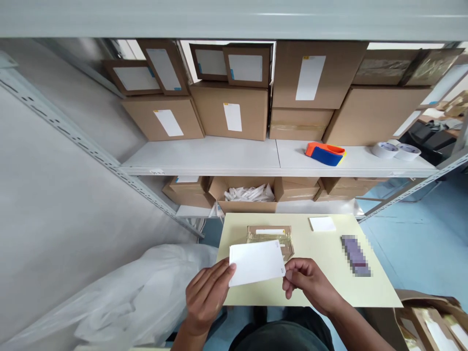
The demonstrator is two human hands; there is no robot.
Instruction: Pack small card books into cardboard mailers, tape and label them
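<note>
My left hand grips a white card by its left edge, thumb on top. The card looks like a thin stack of sheets, with small dark print at its right corners. At the card's lower right corner, my right hand has thumb and forefinger pinched together on the edge. Just behind the card, a small taped cardboard box with a white label lies on the pale yellow table; the card partly covers it.
Another white card stack and a blurred purple item lie on the table's right side. Behind stands a shelf with several cardboard boxes, an orange-and-blue band and tape rolls. Plastic sheeting is at left, an open carton at lower right.
</note>
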